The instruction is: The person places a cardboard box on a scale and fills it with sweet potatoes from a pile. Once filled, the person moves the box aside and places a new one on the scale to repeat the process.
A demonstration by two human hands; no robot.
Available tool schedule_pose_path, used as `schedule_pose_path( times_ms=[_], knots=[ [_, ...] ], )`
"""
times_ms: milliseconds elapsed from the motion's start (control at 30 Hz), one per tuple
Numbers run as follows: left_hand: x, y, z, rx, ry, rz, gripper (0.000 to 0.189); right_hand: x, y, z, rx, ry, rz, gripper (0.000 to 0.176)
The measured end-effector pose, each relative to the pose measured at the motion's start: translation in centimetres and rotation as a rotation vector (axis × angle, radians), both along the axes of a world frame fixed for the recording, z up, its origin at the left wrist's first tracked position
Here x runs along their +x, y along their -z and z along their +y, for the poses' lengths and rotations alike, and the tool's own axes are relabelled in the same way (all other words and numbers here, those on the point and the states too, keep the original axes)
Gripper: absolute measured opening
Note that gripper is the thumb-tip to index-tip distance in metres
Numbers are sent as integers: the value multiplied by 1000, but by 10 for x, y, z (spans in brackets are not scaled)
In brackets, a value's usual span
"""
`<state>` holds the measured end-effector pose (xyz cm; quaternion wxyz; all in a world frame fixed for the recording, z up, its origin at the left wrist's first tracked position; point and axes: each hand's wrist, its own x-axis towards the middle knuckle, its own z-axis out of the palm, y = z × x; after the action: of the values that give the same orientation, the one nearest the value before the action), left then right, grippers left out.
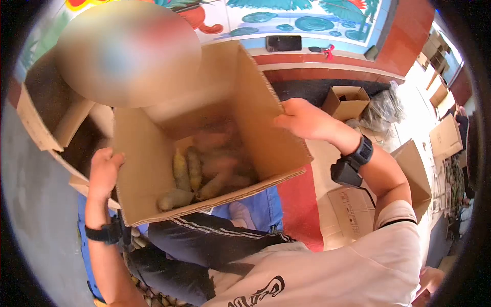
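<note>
A large open-topped cardboard box is held tilted towards me above my lap. At the bottom lie several long, thick, yellowish-green pieces, perhaps vegetables or roots; they are blurred and I cannot name their kind. My left hand grips the rim of the left wall, thumb bent over the edge. On the opposite side my right hand is closed round the rim of the right wall. Each wrist carries a black strap, and a small black device hangs at the right one.
Other cardboard boxes stand behind on the left. A smaller carton and grey plastic wrapping lie at the right. A phone rests on the wall ledge. Flattened cardboard and red flooring lie beside my legs.
</note>
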<state>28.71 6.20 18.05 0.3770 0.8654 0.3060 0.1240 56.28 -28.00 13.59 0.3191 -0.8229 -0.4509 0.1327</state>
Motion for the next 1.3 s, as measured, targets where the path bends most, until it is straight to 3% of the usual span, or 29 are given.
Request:
schedule_pose_path(
  times_ms=[167, 333, 400, 433, 467, 533, 600, 667, 733, 800, 867, 1000, 1167, 1300],
  knots=[
    [74, 17, -38, 4, 136, 6, 20, 10, -6, -65, -12, 131, -12, 33],
    [120, 58, -72, -21, 314, 68, 19, 24, -9, -118, -180, 333, -39, 28],
    [140, 91, -89, 157, 411, 174, 19, 30, 8, -147, -162, 325, -17, 28],
    [142, 93, -98, 154, 470, 309, 19, 28, 11, -153, -283, 353, -94, 27],
    [142, 91, -102, 147, 474, 310, 19, 27, 16, -160, -402, 378, -171, 27],
    [139, 81, -107, -216, 585, 232, 20, 44, 64, -182, -451, 321, -268, 27],
    [129, 57, -90, -113, 631, 205, 23, 51, 92, -197, -810, 329, -246, 29],
    [109, 32, -84, 31, 644, 44, 22, 74, 95, -241, -749, 392, -256, 30],
    [82, 22, -72, 16, 505, 89, 20, 73, 94, -239, -719, 402, -252, 27],
    [52, 20, -57, 34, 383, 73, 18, 79, 93, -226, -816, 322, -645, 27],
    [19, 21, -43, 102, 297, 76, 17, 80, 75, -185, -773, 476, -620, 25],
    [-55, 54, -21, 48, 73, 52, 17, 74, 63, -110, -427, 298, -701, 25],
    [-144, 117, -10, 232, -22, 158, 16, 42, 44, -37, -324, 149, -688, 19],
    [-184, 156, -10, 265, -136, 170, 28, 68, 27, -69, -490, 441, -750, 15]
  ],
)
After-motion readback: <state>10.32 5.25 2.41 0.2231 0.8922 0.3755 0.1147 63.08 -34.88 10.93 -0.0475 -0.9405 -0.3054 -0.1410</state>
